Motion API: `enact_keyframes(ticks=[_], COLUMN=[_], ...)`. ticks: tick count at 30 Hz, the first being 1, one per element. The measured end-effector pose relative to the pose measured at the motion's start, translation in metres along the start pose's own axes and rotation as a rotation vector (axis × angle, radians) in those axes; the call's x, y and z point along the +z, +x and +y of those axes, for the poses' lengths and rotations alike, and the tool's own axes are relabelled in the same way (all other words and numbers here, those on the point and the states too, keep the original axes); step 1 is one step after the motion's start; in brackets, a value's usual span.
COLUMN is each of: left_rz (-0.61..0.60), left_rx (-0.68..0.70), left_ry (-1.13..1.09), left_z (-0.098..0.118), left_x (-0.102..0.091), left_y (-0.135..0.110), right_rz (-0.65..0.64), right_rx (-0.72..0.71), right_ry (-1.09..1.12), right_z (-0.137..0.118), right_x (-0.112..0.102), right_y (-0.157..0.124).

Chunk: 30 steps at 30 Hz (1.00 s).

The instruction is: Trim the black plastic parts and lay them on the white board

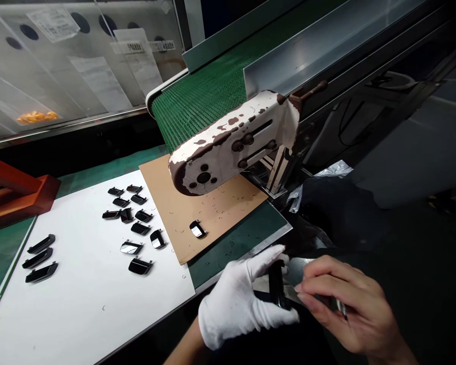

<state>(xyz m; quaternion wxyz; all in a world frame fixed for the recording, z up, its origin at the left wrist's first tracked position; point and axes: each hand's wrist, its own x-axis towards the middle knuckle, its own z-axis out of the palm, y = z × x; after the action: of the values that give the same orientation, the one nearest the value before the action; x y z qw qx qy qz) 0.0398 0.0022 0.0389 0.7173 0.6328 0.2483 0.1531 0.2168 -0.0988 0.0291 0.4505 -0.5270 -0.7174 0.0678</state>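
Note:
My left hand [247, 294], in a white glove, grips a glossy black plastic part [276, 285] between thumb and fingers, just past the table's front edge. Close to its right side, my bare right hand [349, 304] is closed in a pinch. A slim metal tool [342, 309] shows below its fingers; most of it is hidden. On the brown cardboard [220, 208] lies one similar black part [198, 229]. Several more black parts [140, 228] are scattered over the white sheet [79, 304], and three longer black pieces [41, 272] lie in a row at its left.
A green conveyor belt [205, 101] ends above the cardboard, its worn white end plate [228, 144] jutting over the table. An orange-red stand [19, 192] is at the left. Small curled shavings dot the cardboard and sheet. Dark bagged material [334, 203] lies right of the table.

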Motion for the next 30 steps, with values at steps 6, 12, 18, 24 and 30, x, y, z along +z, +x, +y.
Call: enact_keyframes(ticks=[6, 12, 18, 24, 30], left_rz=[-0.027, -0.039, -0.017, 0.005, 0.156], left_rx=[0.009, -0.005, 0.024, 0.007, 0.033], left_ry=[0.023, 0.120, 0.145, -0.052, -0.500], left_z=[-0.005, -0.004, 0.001, -0.006, -0.021], left_x=[-0.004, -0.009, -0.011, -0.007, -0.005], left_y=[0.000, 0.003, 0.005, 0.007, 0.007], right_rz=[-0.040, -0.119, -0.110, -0.105, -0.080], right_rx=[-0.093, -0.151, -0.115, -0.086, -0.020], right_ry=[-0.090, -0.114, -0.147, -0.199, -0.176], right_z=[0.001, 0.003, 0.001, -0.004, -0.006], right_x=[0.000, 0.000, 0.004, 0.005, 0.004], right_y=[0.002, 0.004, 0.004, -0.001, 0.010])
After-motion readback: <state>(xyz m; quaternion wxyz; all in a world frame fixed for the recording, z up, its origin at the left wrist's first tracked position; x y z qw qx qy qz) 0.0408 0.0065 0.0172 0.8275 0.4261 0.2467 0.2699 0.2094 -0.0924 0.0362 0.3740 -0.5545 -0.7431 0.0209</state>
